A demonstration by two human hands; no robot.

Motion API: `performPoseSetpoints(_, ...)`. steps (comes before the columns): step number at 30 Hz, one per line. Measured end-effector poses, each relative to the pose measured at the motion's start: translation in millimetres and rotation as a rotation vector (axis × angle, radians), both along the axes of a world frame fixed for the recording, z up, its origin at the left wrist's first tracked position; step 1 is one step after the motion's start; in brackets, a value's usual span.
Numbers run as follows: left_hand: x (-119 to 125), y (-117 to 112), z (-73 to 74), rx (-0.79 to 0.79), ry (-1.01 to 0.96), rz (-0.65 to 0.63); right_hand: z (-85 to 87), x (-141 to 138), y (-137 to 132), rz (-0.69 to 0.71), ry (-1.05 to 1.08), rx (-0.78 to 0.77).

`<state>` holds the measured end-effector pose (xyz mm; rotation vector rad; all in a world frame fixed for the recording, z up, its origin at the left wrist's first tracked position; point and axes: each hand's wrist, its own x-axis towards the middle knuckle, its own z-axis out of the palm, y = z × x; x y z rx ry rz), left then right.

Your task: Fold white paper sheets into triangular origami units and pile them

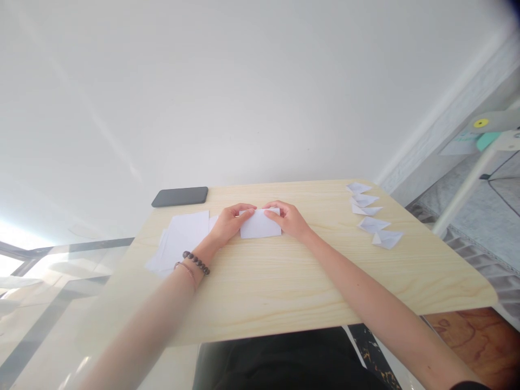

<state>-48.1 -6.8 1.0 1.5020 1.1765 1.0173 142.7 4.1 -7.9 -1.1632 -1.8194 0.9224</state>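
Note:
A folded sheet of white paper (pixel 260 225) is held at the middle of the wooden table, its long side facing me. My left hand (pixel 234 221) grips its upper left corner between thumb and fingers. At the upper right corner, my right hand (pixel 287 218) pinches it the same way, thumb on top. The fingertips behind the far edge are partly hidden. Beside my left wrist lies a loose stack of white paper sheets (pixel 189 233), partly covered by my forearm.
A dark smartphone (pixel 181 196) lies at the table's back left corner. Several folded paper boats (pixel 374 223) form a column along the right side of the table (pixel 268 292). A white wall (pixel 252 97) rises behind it. A pale metal frame (pixel 467 184) stands at the right.

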Motion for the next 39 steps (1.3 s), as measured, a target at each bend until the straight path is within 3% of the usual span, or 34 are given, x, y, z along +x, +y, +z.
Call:
performPoseSetpoints(25,-0.8,1.5,-3.2,-0.04,0.0,0.017,1.7,-0.3,-0.7,0.003,0.003,-0.048)
performPoseSetpoints(39,-0.2,1.2,-3.5,-0.036,-0.036,0.011,0.5,-0.2,-0.4,0.009,-0.005,0.009)
